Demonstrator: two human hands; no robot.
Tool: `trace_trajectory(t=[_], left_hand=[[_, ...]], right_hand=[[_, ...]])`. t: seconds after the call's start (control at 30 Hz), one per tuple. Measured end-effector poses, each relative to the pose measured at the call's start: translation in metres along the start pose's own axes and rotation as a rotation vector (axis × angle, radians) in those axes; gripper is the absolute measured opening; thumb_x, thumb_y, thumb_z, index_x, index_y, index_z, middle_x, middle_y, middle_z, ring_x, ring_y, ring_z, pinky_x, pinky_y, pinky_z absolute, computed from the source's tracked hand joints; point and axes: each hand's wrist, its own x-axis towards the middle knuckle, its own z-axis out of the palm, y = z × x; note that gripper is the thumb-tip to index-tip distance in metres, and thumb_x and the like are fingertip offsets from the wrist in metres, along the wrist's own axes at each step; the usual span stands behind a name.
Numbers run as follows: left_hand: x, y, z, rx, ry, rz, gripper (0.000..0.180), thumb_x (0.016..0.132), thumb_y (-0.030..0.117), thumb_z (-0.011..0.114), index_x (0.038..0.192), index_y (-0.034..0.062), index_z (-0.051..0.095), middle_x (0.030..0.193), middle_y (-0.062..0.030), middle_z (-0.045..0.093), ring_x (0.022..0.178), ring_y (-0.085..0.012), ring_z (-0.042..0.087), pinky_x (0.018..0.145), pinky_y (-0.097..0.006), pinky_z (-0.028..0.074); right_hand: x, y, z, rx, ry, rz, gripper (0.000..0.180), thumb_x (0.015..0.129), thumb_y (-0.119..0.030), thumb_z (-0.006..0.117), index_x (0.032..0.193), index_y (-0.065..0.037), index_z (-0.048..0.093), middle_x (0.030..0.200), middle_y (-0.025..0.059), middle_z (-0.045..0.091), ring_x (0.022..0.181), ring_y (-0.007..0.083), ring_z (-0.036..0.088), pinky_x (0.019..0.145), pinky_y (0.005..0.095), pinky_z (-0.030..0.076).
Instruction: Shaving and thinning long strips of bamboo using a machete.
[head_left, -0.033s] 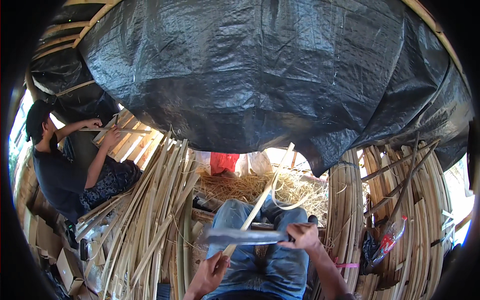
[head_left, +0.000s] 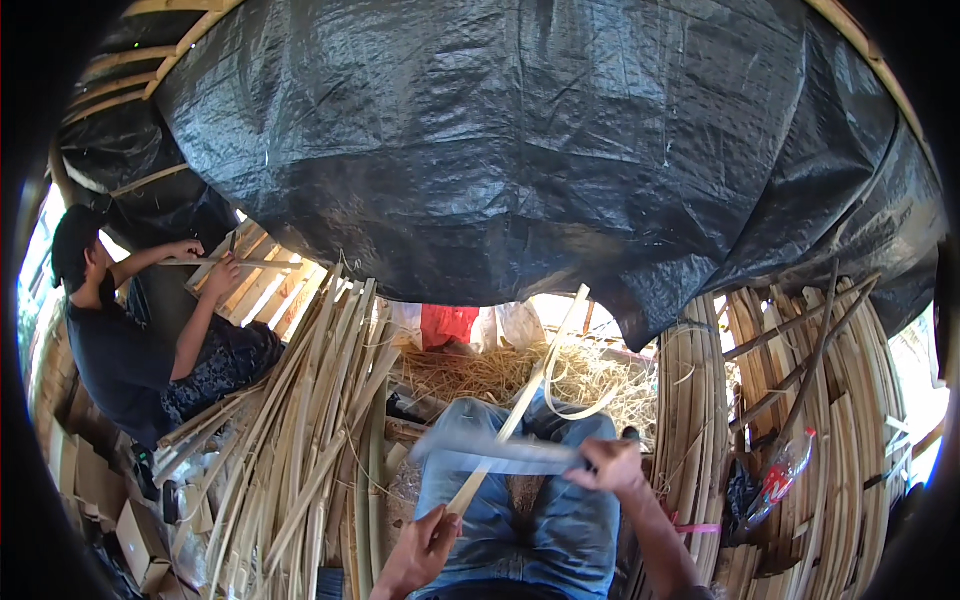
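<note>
My left hand (head_left: 422, 550) is closed round the near end of a long pale strip (head_left: 527, 395), which looks like split bamboo. The strip slants up and away to the right over my jeans. From it a thin curled shaving (head_left: 582, 416) hangs to the right. My right hand (head_left: 612, 466) grips the handle of a large knife (head_left: 530, 458) with a long, broad blade. Pointing left, the blade crosses the strip above my lap; motion smears it, so I cannot tell whether its edge touches the strip.
Bundled strips lean at the left (head_left: 310, 420) and right (head_left: 690, 400). Straw shavings (head_left: 440, 375) lie beyond my knees. A black tarp (head_left: 520, 170) hangs ahead. At far left another person (head_left: 125, 350) sits holding a strip. A plastic bottle (head_left: 785, 470) lies at right.
The knife has shifted slightly up and away along the strip, its blade now tilted with the tip higher. My right hand moved a little with it. My left hand stays put.
</note>
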Motion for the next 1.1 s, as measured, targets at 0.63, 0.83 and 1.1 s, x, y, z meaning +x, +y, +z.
trace_trajectory(t=[0.63, 0.83, 1.1], left_hand=[[-0.008, -0.026, 0.003, -0.122, 0.054, 0.113, 0.024, 0.105, 0.021, 0.053, 0.094, 0.0011, 0.059, 0.066, -0.0027, 0.049, 0.060, -0.0139, 0.046, 0.055, -0.034, 0.038], [-0.011, -0.029, 0.000, -0.071, 0.037, 0.128, 0.026, 0.105, 0.025, 0.054, 0.094, 0.0023, 0.059, 0.067, -0.0014, 0.048, 0.060, -0.0131, 0.044, 0.055, -0.032, 0.037], [-0.006, -0.046, 0.007, -0.061, 0.091, 0.222, 0.022, 0.105, 0.018, 0.054, 0.091, 0.0018, 0.059, 0.069, -0.0045, 0.051, 0.061, -0.0144, 0.049, 0.057, -0.033, 0.040]], right_hand=[[-0.003, 0.021, 0.005, -0.043, 0.021, 0.469, 0.041, 0.092, -0.043, 0.068, 0.084, -0.003, 0.065, 0.060, 0.0150, 0.066, 0.046, 0.0307, 0.064, 0.046, 0.0398, 0.051], [-0.011, 0.015, -0.006, -0.096, -0.016, 0.000, 0.054, 0.082, -0.061, 0.072, 0.076, -0.009, 0.058, 0.059, 0.0024, 0.057, 0.051, 0.0186, 0.063, 0.048, 0.0318, 0.048], [-0.010, 0.021, -0.004, -0.070, -0.019, -0.074, 0.055, 0.083, -0.063, 0.070, 0.071, -0.011, 0.055, 0.057, 0.0025, 0.055, 0.049, 0.0193, 0.061, 0.048, 0.0328, 0.048]])
